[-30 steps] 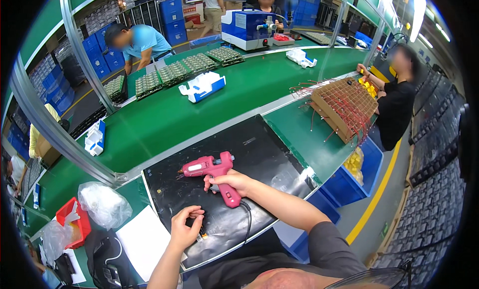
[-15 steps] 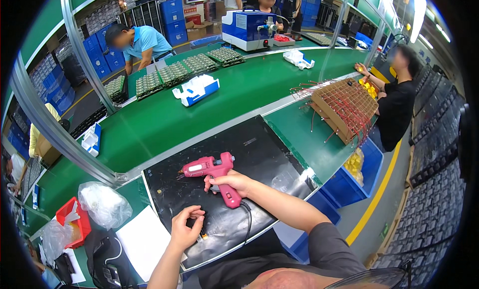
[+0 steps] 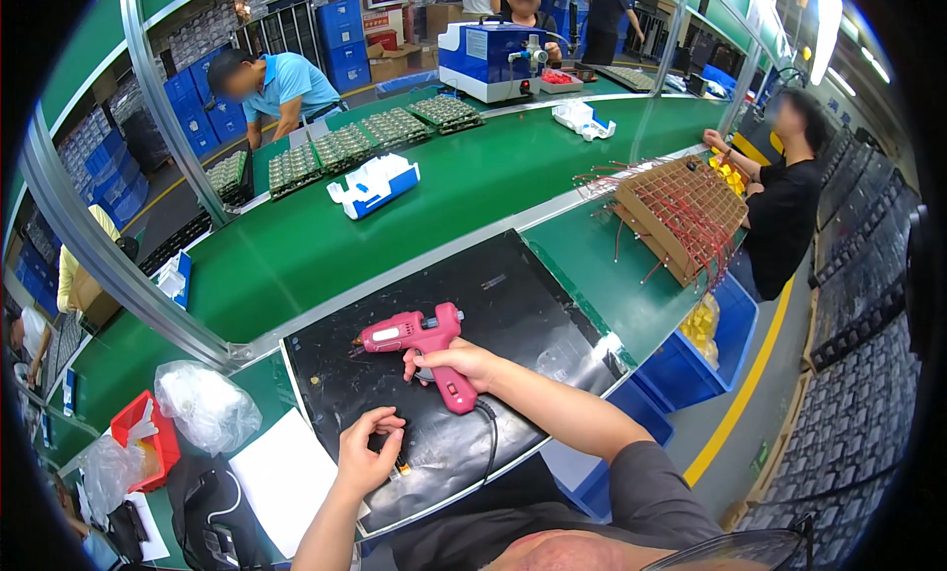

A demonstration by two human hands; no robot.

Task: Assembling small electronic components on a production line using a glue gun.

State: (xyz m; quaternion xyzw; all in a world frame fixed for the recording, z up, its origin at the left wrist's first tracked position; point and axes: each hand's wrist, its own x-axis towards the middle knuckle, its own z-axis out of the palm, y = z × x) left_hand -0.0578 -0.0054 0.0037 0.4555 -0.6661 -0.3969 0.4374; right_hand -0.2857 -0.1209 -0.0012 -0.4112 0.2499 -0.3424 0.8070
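My right hand (image 3: pixel 457 364) is wrapped around the handle of a pink hot glue gun (image 3: pixel 402 329). Its nozzle points left, over the black mat (image 3: pixel 340 374), and its black cord (image 3: pixel 493 438) runs down from the handle toward the near edge. My left hand (image 3: pixel 373 451) rests at the mat's near left part, fingers loosely curled and thumb apart, with nothing visible in it. A small orange-and-white piece (image 3: pixel 401 467) lies just beside that hand, partly hidden by it.
A green conveyor belt (image 3: pixel 473 191) carries white-and-blue plastic housings (image 3: pixel 375 186). On the left are a plastic bag (image 3: pixel 207 405), a red bin (image 3: pixel 138 423) and white paper (image 3: pixel 286 482). At right lies a cardboard grid with red wires (image 3: pixel 681 216); a blue crate (image 3: pixel 725 339) and a person stand beyond.
The white-and-blue housings on the belt have shifted left. Both my hands and the glue gun stay almost still. A person in dark clothes shows more in the back.
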